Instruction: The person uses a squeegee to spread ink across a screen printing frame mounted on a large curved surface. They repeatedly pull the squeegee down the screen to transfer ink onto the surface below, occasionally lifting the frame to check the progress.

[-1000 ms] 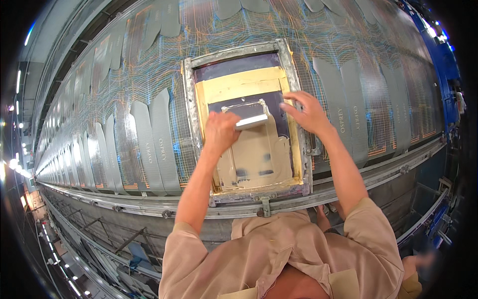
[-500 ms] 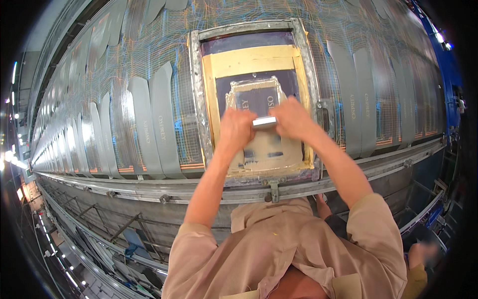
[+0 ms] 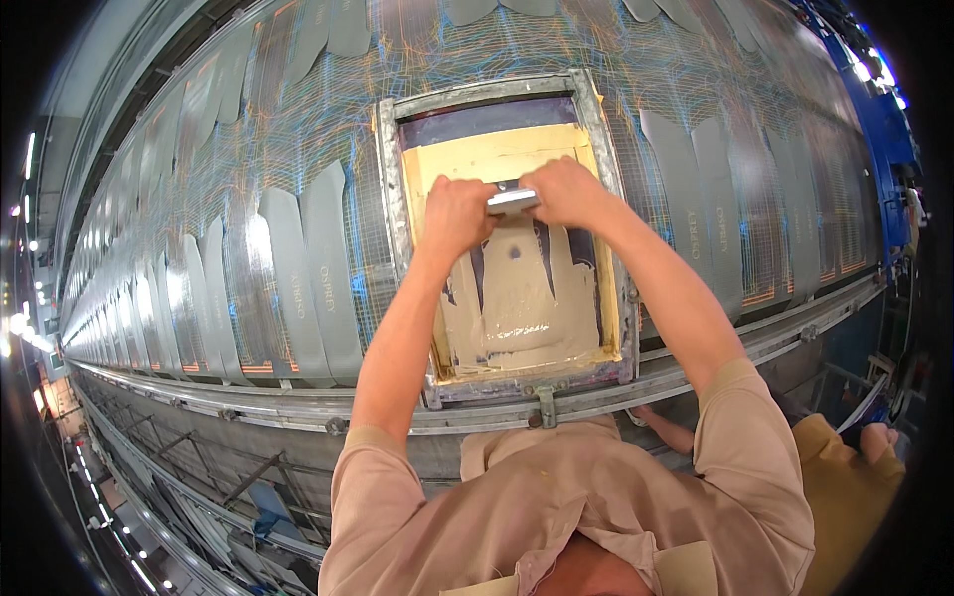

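A screen-printing frame with a worn metal rim lies flat on the long table. Yellow tape lines its mesh. My left hand is closed on the left end of a squeegee, and my right hand is closed on its right end. The squeegee lies crosswise near the far end of the mesh; its lower edge is mostly hidden. Beige-grey ink covers much of the mesh on the near side of it, with dark streaks showing through.
Grey cut pieces with light print lie in rows to the left, and more grey pieces to the right. A metal rail with a clamp runs along the table's near edge. Another person's brown-yellow sleeve shows at the lower right.
Both hands have pushed the squeegee away from me, toward the screen's far end. Ink now lies smeared over the near mesh. The other person shows more at the lower right.
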Demonstrator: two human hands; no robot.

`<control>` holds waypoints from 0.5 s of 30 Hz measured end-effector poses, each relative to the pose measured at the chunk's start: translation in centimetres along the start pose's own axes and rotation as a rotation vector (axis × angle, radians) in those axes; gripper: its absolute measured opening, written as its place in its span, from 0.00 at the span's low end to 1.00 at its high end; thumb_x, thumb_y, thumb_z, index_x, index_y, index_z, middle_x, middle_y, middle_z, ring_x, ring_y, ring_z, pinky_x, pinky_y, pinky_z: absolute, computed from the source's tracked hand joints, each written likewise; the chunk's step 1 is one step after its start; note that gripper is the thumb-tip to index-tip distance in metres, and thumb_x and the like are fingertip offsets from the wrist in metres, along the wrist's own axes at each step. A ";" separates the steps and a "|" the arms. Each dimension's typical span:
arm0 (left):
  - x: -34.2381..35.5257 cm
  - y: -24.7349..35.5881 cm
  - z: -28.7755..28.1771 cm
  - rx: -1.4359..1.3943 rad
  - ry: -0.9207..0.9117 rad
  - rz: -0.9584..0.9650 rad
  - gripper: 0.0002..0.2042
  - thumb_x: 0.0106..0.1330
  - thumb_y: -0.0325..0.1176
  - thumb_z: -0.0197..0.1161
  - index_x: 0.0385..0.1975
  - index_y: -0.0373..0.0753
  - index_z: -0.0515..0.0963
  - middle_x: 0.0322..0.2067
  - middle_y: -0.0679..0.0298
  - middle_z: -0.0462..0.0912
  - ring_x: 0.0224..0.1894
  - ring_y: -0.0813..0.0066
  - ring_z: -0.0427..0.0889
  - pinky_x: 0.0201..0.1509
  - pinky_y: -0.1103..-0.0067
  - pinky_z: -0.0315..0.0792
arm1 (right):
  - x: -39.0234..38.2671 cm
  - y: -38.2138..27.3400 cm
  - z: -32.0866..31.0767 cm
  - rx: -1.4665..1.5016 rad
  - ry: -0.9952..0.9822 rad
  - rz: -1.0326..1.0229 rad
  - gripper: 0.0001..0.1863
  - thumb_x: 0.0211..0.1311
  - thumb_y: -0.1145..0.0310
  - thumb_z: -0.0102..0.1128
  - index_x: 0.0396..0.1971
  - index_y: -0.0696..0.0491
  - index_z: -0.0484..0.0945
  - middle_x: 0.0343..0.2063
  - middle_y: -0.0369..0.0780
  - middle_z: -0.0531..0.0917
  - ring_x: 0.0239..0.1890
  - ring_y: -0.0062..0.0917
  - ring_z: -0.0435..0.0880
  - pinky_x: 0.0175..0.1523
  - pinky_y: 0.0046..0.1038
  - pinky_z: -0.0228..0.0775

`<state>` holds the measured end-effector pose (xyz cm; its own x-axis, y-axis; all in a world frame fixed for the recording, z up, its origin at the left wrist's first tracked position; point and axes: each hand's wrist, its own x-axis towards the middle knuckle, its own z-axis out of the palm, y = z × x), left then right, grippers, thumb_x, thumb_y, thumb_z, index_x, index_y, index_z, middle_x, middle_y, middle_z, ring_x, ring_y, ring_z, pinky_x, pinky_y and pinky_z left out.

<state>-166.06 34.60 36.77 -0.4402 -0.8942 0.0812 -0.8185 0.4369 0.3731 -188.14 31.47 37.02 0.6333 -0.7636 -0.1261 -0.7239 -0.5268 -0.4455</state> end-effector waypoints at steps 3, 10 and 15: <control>2.7 -1.6 -0.4 0.052 -0.056 -0.021 0.12 0.46 0.36 0.79 0.30 0.44 0.86 0.26 0.60 0.85 0.32 0.55 0.84 0.43 0.64 0.74 | 2.9 1.2 -0.6 -0.015 -0.072 0.077 0.10 0.49 0.63 0.71 0.31 0.51 0.84 0.30 0.42 0.88 0.40 0.41 0.86 0.50 0.42 0.74; 0.1 -0.9 0.9 -0.011 0.062 0.005 0.10 0.45 0.34 0.77 0.26 0.43 0.84 0.25 0.59 0.85 0.30 0.52 0.84 0.39 0.63 0.77 | 1.2 0.0 1.0 -0.023 -0.065 0.045 0.09 0.49 0.64 0.69 0.30 0.50 0.84 0.29 0.43 0.88 0.39 0.40 0.87 0.54 0.41 0.71; -12.2 6.2 3.6 -0.080 0.044 0.011 0.11 0.42 0.28 0.73 0.26 0.44 0.81 0.25 0.63 0.81 0.30 0.59 0.81 0.40 0.66 0.67 | -11.2 -6.2 5.4 -0.013 -0.008 -0.023 0.09 0.44 0.70 0.70 0.29 0.50 0.82 0.27 0.40 0.84 0.39 0.38 0.83 0.54 0.39 0.68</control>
<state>-167.08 48.52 34.74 -0.4314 -0.8934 0.1256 -0.7805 0.4394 0.4446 -189.26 45.37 36.42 0.6519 -0.7483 -0.1227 -0.7126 -0.5492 -0.4366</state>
